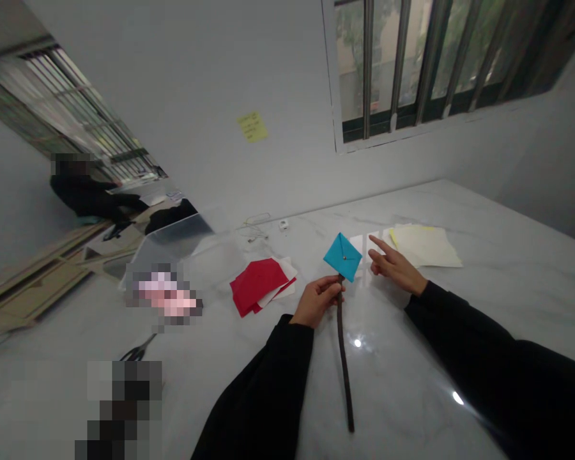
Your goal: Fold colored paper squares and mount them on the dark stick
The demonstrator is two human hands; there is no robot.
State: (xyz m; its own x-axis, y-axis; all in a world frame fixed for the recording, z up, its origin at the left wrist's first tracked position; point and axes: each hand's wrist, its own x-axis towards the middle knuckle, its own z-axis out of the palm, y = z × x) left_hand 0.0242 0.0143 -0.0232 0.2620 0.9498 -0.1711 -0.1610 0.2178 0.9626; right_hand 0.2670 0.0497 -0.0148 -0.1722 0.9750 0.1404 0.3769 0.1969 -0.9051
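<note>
A blue folded-paper pinwheel (339,257) with a small pin at its centre sits at the top of a thin dark brown stick (344,364). My left hand (320,298) pinches the stick just below the blue paper, and the stick's lower end points toward me. To the right of the pinwheel, my right hand (395,267) is held apart from it, index finger stretched out and the other fingers partly bent, with nothing visible in it.
Red paper sheets (259,284) lie left of my left hand. Pale yellow sheets (426,246) rest beyond my right hand. Scissors (138,351) are at the left, near blurred-out patches. A white cable (257,227) and small white plug (283,225) lie by the wall. A person (84,191) sits far left.
</note>
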